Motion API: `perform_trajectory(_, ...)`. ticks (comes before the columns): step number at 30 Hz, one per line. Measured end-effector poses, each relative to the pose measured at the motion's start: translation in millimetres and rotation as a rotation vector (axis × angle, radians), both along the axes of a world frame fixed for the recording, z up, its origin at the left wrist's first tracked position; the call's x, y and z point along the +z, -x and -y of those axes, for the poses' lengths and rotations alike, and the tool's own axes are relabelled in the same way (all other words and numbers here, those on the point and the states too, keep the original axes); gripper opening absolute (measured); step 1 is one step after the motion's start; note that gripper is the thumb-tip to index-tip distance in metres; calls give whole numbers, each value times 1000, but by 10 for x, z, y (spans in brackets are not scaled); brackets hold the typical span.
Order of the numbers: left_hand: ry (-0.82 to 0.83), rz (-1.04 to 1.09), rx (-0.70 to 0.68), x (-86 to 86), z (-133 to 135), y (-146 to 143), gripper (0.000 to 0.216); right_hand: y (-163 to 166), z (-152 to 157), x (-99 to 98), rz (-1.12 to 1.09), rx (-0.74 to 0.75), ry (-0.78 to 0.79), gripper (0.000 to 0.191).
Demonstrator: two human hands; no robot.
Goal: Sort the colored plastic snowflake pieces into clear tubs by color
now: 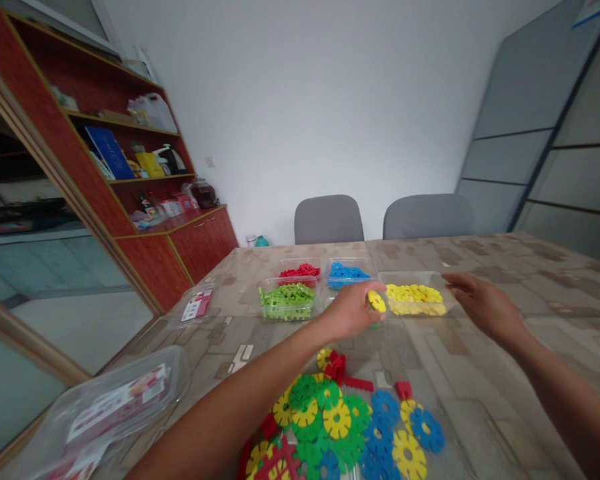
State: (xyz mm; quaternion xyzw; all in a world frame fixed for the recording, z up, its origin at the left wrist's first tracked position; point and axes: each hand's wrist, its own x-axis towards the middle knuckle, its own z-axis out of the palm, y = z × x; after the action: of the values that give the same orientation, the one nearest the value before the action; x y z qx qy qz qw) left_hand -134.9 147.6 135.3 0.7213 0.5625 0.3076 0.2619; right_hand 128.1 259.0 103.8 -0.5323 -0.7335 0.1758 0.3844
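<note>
My left hand (353, 309) reaches forward over the table and is closed round a yellow gear-shaped disc (377, 301), right beside the clear tub of yellow pieces (414, 299). My right hand (480, 300) hovers at that tub's right end, fingers stretched out and holding nothing. Behind stand clear tubs of green pieces (287, 301), red pieces (299, 273) and blue pieces (347, 273). Near me lies a mixed pile of interlocked gear discs (345, 427) in green, yellow, blue and red.
A patterned table (505, 373) carries a clear plastic lid with a label (115, 400) at the near left and a small packet (197, 305). Two grey chairs (329, 219) stand at the far side. A red-brown shelf unit (130, 167) lines the left wall.
</note>
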Motion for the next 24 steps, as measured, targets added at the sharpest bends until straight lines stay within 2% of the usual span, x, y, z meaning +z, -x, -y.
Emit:
perform_trajectory(3,-43,-41,25,108,-417,-239,55,25,69,47,-20,58,4,35)
perform_trajectory(5,-62,-65,49,126,-587,-312,55,27,115,78,-43,118,30,38)
perform_trajectory(7,-72,-78,69,109,-636,-295,54,19,148,112,-65,175,67,41)
perform_trajectory(9,-76,-81,81,82,-566,-201,50,16,166,147,-81,223,103,43)
perform_trajectory(13,-68,-77,70,92,-144,128,40,80,217,204,-53,343,182,46)
perform_trajectory(18,55,-113,-72,207,668,671,32,296,555,264,109,625,324,33)
perform_trajectory(21,199,-253,-174,193,1165,974,46,456,874,253,331,756,423,25)
perform_trajectory(24,299,-404,-148,74,1542,1144,66,650,1120,137,585,788,430,34)
